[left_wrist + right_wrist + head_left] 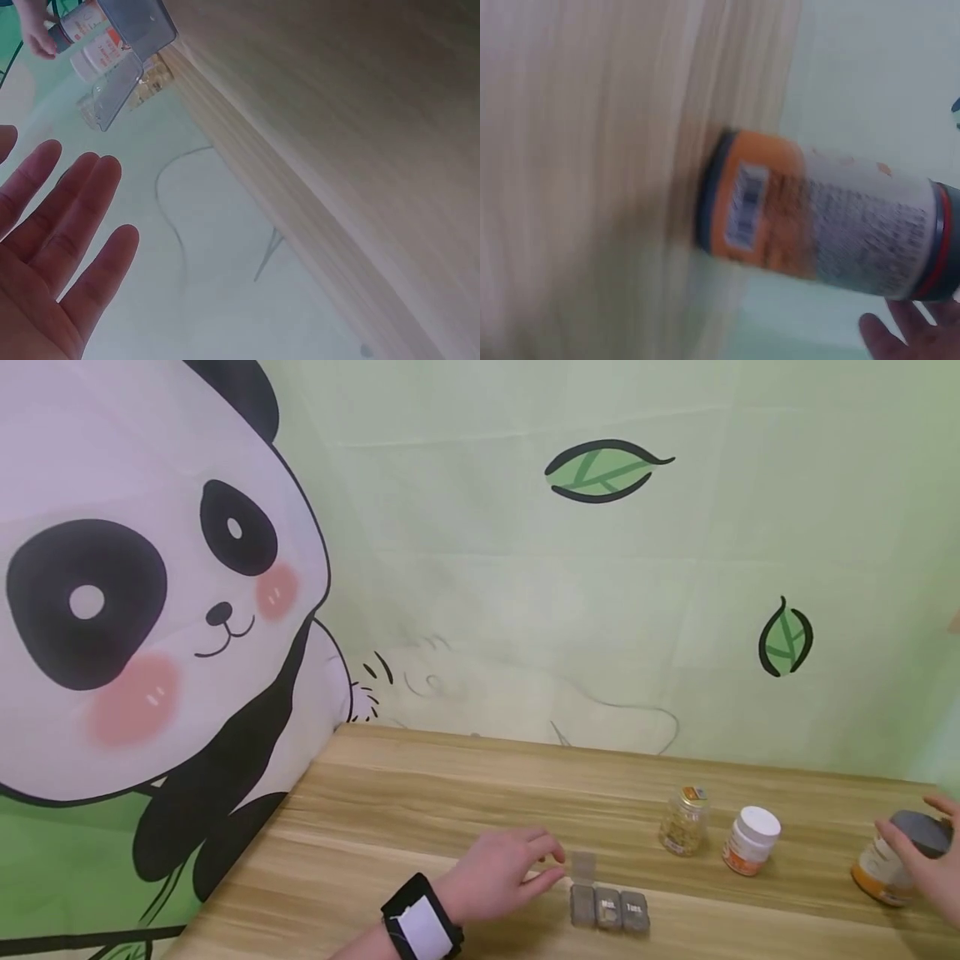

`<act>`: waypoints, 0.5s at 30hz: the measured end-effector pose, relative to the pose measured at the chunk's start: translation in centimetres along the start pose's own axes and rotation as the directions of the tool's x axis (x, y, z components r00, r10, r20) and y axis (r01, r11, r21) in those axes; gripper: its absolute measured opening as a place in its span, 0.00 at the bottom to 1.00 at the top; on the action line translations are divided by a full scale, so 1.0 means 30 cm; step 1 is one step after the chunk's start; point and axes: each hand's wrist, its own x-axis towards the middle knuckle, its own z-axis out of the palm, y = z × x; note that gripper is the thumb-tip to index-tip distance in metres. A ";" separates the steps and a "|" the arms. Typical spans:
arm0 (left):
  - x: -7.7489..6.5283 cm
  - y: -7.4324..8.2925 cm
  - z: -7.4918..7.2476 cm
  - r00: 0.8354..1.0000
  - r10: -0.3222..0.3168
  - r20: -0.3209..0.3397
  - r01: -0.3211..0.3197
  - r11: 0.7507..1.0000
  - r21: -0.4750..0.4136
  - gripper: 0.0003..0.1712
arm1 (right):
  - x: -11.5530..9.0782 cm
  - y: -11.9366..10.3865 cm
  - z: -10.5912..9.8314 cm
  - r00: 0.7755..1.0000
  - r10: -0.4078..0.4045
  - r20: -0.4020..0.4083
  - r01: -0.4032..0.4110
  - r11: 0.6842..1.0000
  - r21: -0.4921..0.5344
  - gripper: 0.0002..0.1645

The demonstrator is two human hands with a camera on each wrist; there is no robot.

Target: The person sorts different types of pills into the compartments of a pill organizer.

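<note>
My left hand [498, 872] is beside a small grey pill organizer [608, 908], its fingers loosely bent and holding nothing. Its leftmost compartment has the clear lid [583, 867] raised; two lids are marked Mon. and Tues. In the left wrist view the fingers [90, 210] are spread in front of the raised lid [124, 90]. On the far right, my right hand [926, 860] grips the dark cap of an orange-and-white bottle [881, 870], thumb in front and a finger behind. The bottle's label and barcode [746, 206] show, blurred, in the right wrist view.
Between the hands stand a clear jar [683, 827] of yellowish capsules with a gold lid and a white bottle [752, 843] with an orange label. The wooden table [420, 793] ends at a panda-printed cloth [480, 568] behind and to the left.
</note>
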 end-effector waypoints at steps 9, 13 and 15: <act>-0.009 0.002 0.014 0.999 0.009 -0.036 -0.010 0.999 -0.031 0.06 | -0.017 -0.010 0.012 0.975 0.220 0.021 -0.221 0.973 0.073 0.43; -0.015 0.004 0.016 0.999 -0.004 -0.031 0.003 0.999 -0.038 0.08 | -0.043 -0.067 -0.011 0.975 0.223 0.024 -0.224 0.970 0.090 0.30; -0.018 0.005 0.017 0.999 -0.007 -0.032 0.005 0.999 -0.038 0.08 | -0.063 -0.114 -0.029 0.973 0.227 0.049 -0.231 0.966 0.114 0.28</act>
